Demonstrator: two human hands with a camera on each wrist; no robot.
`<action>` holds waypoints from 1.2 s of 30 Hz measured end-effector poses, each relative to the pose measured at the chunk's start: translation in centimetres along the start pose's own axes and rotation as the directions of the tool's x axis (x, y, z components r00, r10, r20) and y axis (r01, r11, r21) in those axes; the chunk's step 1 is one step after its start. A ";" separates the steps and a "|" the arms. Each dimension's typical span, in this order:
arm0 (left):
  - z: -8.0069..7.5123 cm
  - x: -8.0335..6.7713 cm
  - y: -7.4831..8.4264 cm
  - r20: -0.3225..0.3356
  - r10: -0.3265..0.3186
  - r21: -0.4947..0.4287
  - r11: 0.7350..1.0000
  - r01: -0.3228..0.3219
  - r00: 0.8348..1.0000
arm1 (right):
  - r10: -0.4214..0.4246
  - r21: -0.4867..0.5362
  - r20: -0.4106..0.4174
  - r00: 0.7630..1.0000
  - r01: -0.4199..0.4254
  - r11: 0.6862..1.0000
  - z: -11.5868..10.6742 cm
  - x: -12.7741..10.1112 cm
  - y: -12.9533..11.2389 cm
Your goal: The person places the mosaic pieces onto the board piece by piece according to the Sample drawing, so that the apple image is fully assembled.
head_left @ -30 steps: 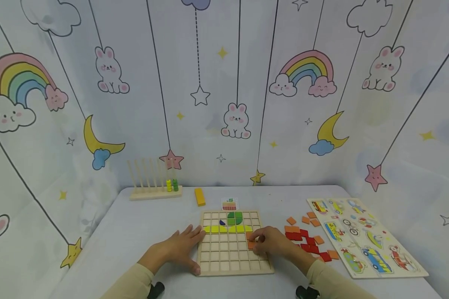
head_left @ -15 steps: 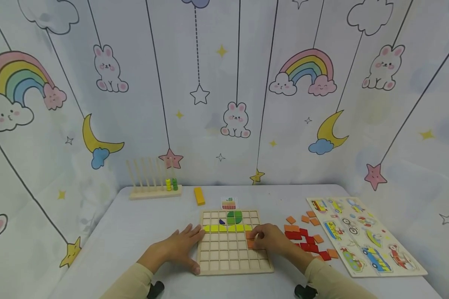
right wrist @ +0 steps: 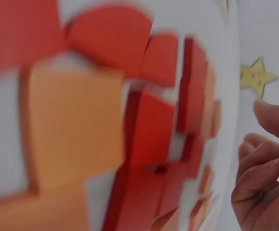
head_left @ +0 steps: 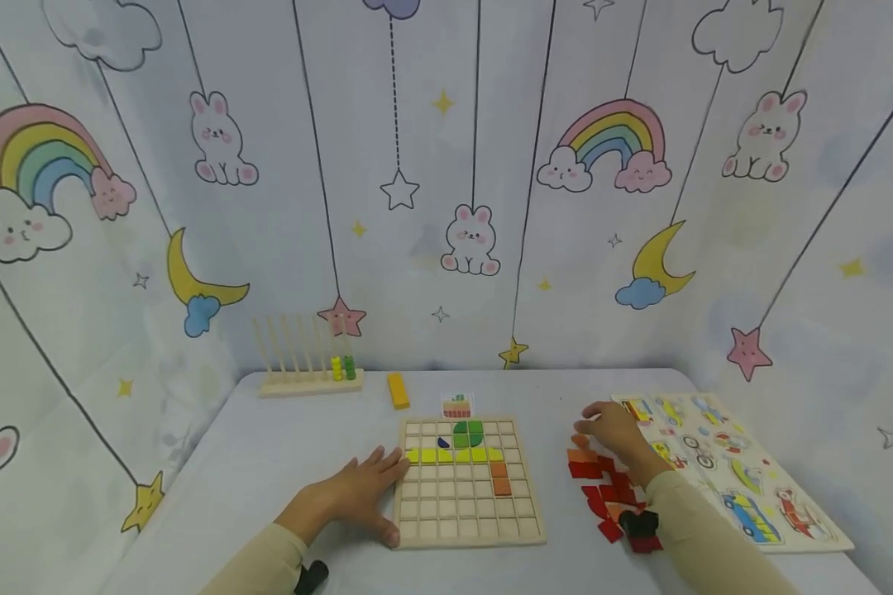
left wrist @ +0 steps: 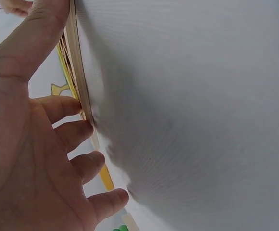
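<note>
From my station I see the left hand (head_left: 353, 494) against the board (head_left: 446, 506) on the table (head_left: 320, 446), fingers spread, released. My right hand (head_left: 618, 431) is at an orange tile (head_left: 580, 442) beyond the red tiles (head_left: 584, 470), right of the board, fingers loosely bent, ungripping.

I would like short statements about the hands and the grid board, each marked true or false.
1. The left hand touches the grid board. True.
2. Two orange tiles lie in the grid board. True.
3. The yellow row lies farther away than the green pieces. False: the green pieces lie farther.
4. The right hand is over the grid board. False: the right hand is at the loose red and orange tiles.
</note>
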State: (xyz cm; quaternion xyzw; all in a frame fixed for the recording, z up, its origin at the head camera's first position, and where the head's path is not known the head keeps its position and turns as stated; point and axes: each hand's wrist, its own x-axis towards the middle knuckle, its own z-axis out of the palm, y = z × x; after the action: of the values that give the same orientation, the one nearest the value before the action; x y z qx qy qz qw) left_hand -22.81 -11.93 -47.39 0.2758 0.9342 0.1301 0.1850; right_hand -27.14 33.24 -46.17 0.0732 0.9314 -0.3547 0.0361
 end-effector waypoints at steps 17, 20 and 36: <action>-0.2 0.1 0.3 0.005 -0.013 0.040 0.999 0.012 1.000 | 0.073 -0.093 0.122 0.990 -0.062 0.994 -0.2 0.9 1.0; -0.2 0.1 0.2 0.009 -0.012 0.044 0.999 0.012 1.000 | 0.057 -0.076 0.126 0.990 -0.048 0.996 0.0 1.0 0.8; -0.9 -0.2 0.5 0.024 -0.022 -0.001 1.000 0.022 0.999 | -0.014 0.509 0.159 0.987 -0.070 0.858 1.7 0.3 -2.9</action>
State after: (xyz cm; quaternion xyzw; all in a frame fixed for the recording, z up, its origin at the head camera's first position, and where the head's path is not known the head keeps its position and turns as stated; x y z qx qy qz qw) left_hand -22.77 -11.78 -46.40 0.2672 0.9348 0.1252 0.1978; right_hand -27.85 29.95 -45.56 0.0656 0.7965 -0.5937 0.0939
